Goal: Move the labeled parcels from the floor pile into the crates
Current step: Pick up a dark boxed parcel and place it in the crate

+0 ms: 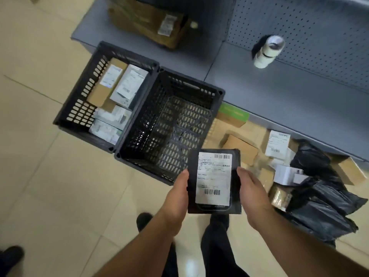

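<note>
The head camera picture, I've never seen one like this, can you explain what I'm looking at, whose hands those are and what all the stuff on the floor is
There is no machine here. A person wears a camera on the head, so this single picture looks down past their own arms to the floor. The left hand and right hand grip a flat black parcel by its sides, its white shipping label facing up. Ahead, two black plastic crates sit side by side: the left crate already holds several labeled boxes, the right crate shows only its bare mesh bottom. To the right is the floor pile of cardboard boxes, white boxes and black bags still to sort. Behind runs a grey shelf.
</note>
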Motion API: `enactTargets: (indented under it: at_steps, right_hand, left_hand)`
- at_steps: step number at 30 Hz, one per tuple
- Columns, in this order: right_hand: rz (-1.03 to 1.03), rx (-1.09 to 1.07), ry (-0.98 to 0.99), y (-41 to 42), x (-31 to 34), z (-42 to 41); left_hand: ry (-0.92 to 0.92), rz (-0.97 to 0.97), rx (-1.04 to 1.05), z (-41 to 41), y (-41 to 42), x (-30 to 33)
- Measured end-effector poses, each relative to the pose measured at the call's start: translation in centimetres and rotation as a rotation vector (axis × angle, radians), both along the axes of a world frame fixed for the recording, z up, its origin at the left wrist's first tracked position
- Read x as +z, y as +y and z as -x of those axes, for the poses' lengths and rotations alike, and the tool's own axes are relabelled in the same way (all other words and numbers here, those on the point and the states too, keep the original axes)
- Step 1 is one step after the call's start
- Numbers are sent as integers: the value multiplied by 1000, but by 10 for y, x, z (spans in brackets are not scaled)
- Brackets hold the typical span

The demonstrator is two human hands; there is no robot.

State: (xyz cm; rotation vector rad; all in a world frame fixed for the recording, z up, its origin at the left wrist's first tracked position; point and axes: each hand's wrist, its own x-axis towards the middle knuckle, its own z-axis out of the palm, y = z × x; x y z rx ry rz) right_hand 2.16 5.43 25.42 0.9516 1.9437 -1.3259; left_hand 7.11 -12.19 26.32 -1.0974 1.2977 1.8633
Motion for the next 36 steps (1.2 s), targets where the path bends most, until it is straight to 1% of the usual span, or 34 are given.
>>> enactTargets:
  at_steps: [2,4,7,10,13,18,21,23,25,29,31,34,36]
  right_hand:
    - [1,74,-16,-33,-3,3]
    - [-4,104,-64,-68,-5,4]
    - [-15,169,-74,-124,-1,2]
    - [-37,230,-62,-180,6,0]
    - [-42,283,-16,-234,14,-2]
    - [-68,412,26,-314,19,5]
    - [-100,485,72,-352,14,19]
    - [-131,561,79,-373,9,29]
    - [-115,656,112,-390,6,43]
    - [-50,684,138,-423,0,78]
    - [-57,762,142,-442,-6,100]
    - [-126,874,83,-470,-17,136]
    - [-123,894,38,-482,-25,158]
  left_hand:
    - [3,2,51,-10,-29,-1]
    - [-6,-3,99,-20,-58,0]
    - [-18,19,198,-37,-105,0]
    - [-25,54,242,-52,-154,3]
    - [-20,44,270,-59,-201,10]
    - [-13,38,382,-60,-276,15]
    - [-58,38,497,-57,-311,10]
    - [-68,43,542,-51,-328,5]
    - [-77,20,560,-42,-341,2]
    - [-115,-9,595,-18,-366,-7]
    - [-117,0,636,-2,-380,-13]
    - [-126,10,660,28,-396,-23]
    - [-135,3,663,48,-402,-29]
